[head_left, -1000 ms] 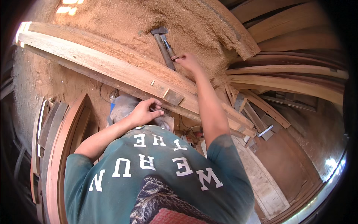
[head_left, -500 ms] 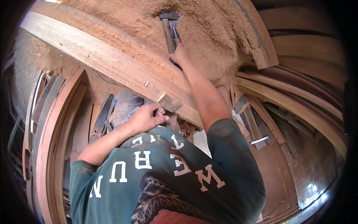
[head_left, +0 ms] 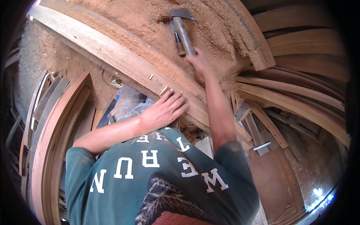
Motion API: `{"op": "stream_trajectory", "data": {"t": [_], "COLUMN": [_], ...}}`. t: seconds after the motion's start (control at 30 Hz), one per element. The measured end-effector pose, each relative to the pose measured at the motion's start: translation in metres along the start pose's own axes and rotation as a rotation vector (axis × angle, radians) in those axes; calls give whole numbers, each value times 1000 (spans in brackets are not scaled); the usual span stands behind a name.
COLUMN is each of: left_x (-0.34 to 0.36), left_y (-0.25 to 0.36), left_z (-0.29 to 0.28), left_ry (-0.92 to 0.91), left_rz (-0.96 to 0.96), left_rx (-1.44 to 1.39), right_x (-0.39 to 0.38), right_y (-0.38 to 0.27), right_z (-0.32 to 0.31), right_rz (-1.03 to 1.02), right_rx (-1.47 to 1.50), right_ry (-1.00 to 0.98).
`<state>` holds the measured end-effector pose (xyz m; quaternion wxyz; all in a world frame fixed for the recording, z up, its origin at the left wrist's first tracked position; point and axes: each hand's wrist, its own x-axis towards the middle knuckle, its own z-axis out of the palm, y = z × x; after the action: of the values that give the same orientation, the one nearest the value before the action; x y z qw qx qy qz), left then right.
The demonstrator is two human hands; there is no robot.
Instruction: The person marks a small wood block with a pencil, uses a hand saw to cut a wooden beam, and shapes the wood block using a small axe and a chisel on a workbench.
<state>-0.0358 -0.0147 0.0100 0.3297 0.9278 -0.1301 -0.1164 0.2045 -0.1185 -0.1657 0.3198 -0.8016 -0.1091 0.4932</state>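
My right hand (head_left: 200, 61) is closed on the wooden handle of a hammer-like tool (head_left: 182, 15) with a broad dark metal head. A chisel (head_left: 177, 40) lies beside that handle on the sawdust (head_left: 217, 37). My left hand (head_left: 167, 109) rests, fingers spread, at the near edge of a long pale wooden beam (head_left: 101, 50), by a small light wood piece (head_left: 164, 90). A little farther along the beam sits a tiny wood chip (head_left: 150, 76). Under the beam my leg (head_left: 127, 99) in dusty grey trousers shows in part.
Curved planks (head_left: 56, 146) stand at the left, and more long boards (head_left: 300, 101) are stacked at the right. Cut offcuts (head_left: 258, 135) lie at the lower right. A sawdust-covered plank edge (head_left: 262, 56) borders the top right.
My right hand went from the chisel to the hammer handle; the hammer has shifted right. My left hand has uncurled and moved forward onto the beam's edge.
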Motion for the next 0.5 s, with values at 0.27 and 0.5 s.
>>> {"op": "stream_trajectory", "data": {"t": [0.27,0.5], "left_x": [10,6], "left_y": [14,23], "left_z": [41,52], "left_ry": [-91,-26], "left_rz": [-48,-148], "left_rx": [384,551], "right_x": [-168,-200], "right_y": [-104,-116], "right_z": [-51,-46], "right_rz": [-49,-229], "right_rx": [296,-487], "right_ry": [-60,92]}}
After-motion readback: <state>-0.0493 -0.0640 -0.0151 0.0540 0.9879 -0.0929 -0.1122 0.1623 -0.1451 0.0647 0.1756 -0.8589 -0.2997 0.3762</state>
